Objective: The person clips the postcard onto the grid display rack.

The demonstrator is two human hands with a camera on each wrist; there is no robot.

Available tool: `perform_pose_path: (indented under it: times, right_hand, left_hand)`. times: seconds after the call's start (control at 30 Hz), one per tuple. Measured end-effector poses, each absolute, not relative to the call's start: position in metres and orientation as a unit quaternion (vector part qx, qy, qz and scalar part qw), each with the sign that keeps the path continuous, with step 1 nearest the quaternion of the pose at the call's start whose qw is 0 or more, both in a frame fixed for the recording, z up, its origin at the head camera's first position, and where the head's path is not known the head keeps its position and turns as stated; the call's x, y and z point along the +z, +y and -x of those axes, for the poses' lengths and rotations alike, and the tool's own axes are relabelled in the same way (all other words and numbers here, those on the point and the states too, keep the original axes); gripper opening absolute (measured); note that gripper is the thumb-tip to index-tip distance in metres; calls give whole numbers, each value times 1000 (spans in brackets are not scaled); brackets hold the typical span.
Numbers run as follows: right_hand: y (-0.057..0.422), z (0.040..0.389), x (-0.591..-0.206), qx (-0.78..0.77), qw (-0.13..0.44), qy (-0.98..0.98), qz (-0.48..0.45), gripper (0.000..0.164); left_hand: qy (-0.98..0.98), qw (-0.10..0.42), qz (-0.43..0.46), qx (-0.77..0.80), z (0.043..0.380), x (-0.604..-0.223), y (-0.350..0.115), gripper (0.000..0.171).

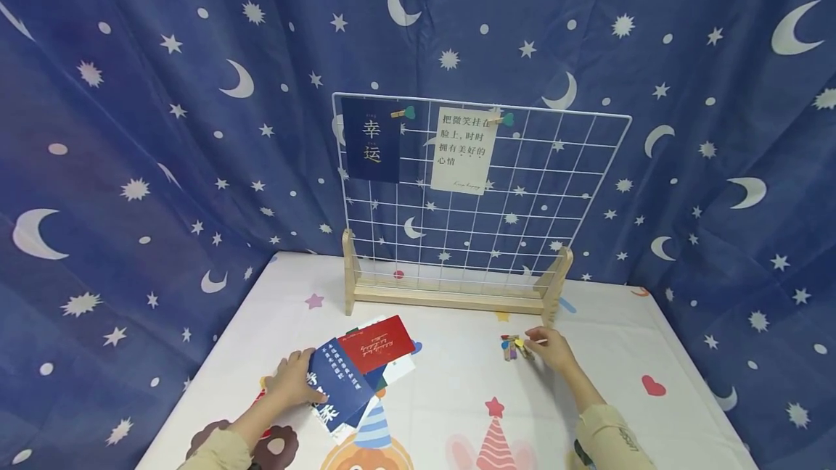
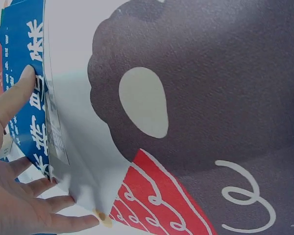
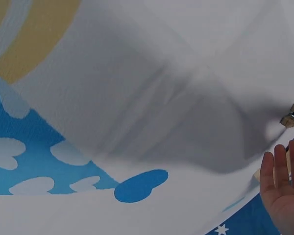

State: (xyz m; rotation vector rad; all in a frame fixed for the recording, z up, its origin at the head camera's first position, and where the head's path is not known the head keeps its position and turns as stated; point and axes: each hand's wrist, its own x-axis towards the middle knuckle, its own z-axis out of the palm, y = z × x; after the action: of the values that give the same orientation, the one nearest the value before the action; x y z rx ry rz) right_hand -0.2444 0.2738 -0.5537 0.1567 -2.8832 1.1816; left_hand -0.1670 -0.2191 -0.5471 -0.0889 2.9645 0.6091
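At the left front, my left hand (image 1: 290, 383) holds the end of a dark blue card (image 1: 339, 383) with white writing. Its thumb lies across the card's face in the left wrist view, with the fingers (image 2: 59, 203) spread around the card's lower corner. Below that card a red card (image 1: 377, 343) and several others lie fanned out. My right hand (image 1: 551, 348) is at a small pile of wooden clips (image 1: 514, 347) with coloured ends, fingertips right at it. In the right wrist view its fingers are fairly straight, close below a wooden clip (image 3: 293, 116); the thumb is out of frame.
Behind the hands stands a white wire grid (image 1: 522, 187) on a wooden base (image 1: 444, 298). A navy card (image 1: 372, 154) and a cream card (image 1: 462, 165) hang from its upper left, each with a clip. A starry blue curtain (image 1: 196, 114) surrounds the patterned tablecloth (image 1: 601, 354).
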Motion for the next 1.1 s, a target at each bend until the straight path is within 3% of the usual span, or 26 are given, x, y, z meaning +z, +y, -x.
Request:
perform_pose_path:
  times: [0.77, 1.1]
  right_hand:
    - [270, 246, -556, 359, 25, -933, -6, 21]
    - [272, 246, -561, 352, 19, -936, 9, 23]
  left_hand:
    - [963, -24, 1, 268, 169, -545, -211, 96]
    - [926, -13, 35, 376, 176, -538, -204, 95]
